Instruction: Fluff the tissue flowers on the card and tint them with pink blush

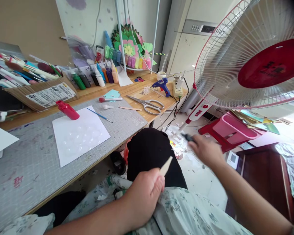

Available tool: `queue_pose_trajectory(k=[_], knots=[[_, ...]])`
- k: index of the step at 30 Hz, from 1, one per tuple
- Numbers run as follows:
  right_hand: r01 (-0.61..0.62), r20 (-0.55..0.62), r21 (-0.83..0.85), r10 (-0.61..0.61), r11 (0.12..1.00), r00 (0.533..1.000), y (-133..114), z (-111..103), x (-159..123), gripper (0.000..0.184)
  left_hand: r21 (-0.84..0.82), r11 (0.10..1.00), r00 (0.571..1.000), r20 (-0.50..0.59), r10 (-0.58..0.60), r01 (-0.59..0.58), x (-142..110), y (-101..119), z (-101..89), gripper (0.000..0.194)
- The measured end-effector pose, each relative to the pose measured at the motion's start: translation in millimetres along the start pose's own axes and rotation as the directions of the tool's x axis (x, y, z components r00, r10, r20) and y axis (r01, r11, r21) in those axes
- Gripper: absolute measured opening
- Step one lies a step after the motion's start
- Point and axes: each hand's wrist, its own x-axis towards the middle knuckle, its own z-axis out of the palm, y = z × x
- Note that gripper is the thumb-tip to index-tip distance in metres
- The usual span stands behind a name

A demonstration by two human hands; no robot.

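Note:
My left hand (147, 192) is closed round a flat, pale wooden craft stick (166, 166) above my lap. The stick's narrowed end points up and to the right. To the right, over the floor, my right hand (208, 150) grips a small dark tool (187, 137), blurred by motion, so its kind is unclear. The two hands are well apart. On the table, a sheet of white paper (63, 147) carries clear glossy blobs (84, 137) and a red bottle without its cap (68, 110). A thin blue brush (99, 115) lies across the paper's edge.
Scissors (147, 103), another wooden stick (130, 108) and a blue glue gun (162, 86) lie on the table. Paint bottles (95, 75) line its back, beside a cardboard box (51, 93) of brushes. A large fan (250, 55) stands at right, near a pink bin (232, 127).

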Motion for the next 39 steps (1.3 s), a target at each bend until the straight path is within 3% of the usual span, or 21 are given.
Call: queue_pose_trajectory(k=[1, 2, 5, 8, 13, 17, 22, 25, 31, 39], knots=[[-0.159, 0.032, -0.031, 0.160, 0.987, 0.987, 15.0, 0.7, 4.4, 0.043, 0.005, 1.000, 1.000, -0.005, 0.007, -0.007, -1.1, -0.3, -0.9, 0.037], [-0.215, 0.006, -0.053, 0.215, 0.975, 0.977, 28.6, 1.3, 7.7, 0.043, -0.012, 1.000, 1.000, -0.008, 0.002, -0.002, -1.7, -0.9, -1.9, 0.037], [-0.222, 0.019, -0.056, 0.223, 0.973, 0.975, 48.4, 3.0, 9.6, 0.047, -0.150, 0.987, 0.998, 0.016, -0.059, 0.060, -0.3, -2.8, -3.4, 0.035], [-0.102, 0.030, -0.011, 0.102, 0.995, 0.994, 32.7, 4.0, 3.2, 0.045, -0.309, 0.945, 0.993, 0.080, -0.088, 0.109, 1.9, -2.3, -2.7, 0.035], [0.121, -0.126, 0.068, -0.111, 0.990, 0.986, -8.3, 1.9, -9.0, 0.048, -0.417, 0.904, 0.995, 0.077, -0.070, 0.096, 0.5, -2.6, -3.8, 0.045], [0.363, -0.252, 0.128, -0.324, 0.923, 0.912, -25.8, -6.7, -18.2, 0.051, -0.422, 0.904, 0.997, 0.018, -0.074, 0.075, 0.2, -4.6, -7.2, 0.043], [0.572, -0.297, 0.159, -0.513, 0.805, 0.805, -49.2, -16.0, -29.7, 0.050, -0.363, 0.922, 0.989, -0.007, -0.148, 0.135, 0.8, -0.9, -8.3, 0.038], [0.607, -0.264, 0.158, -0.559, 0.779, 0.786, -62.8, -17.4, -35.1, 0.049, -0.383, 0.905, 0.979, -0.003, -0.204, 0.187, 0.8, -0.3, -6.7, 0.031], [0.591, -0.173, 0.114, -0.570, 0.798, 0.803, -68.9, -16.2, -36.7, 0.048, -0.388, 0.889, 0.965, 0.006, -0.261, 0.242, -0.8, 0.0, -5.0, 0.030], [0.559, -0.228, 0.026, -0.539, 0.829, 0.811, -59.9, -9.3, -33.6, 0.053, -0.333, 0.911, 0.969, 0.041, -0.243, 0.243, -1.7, 0.4, -1.8, 0.024]])
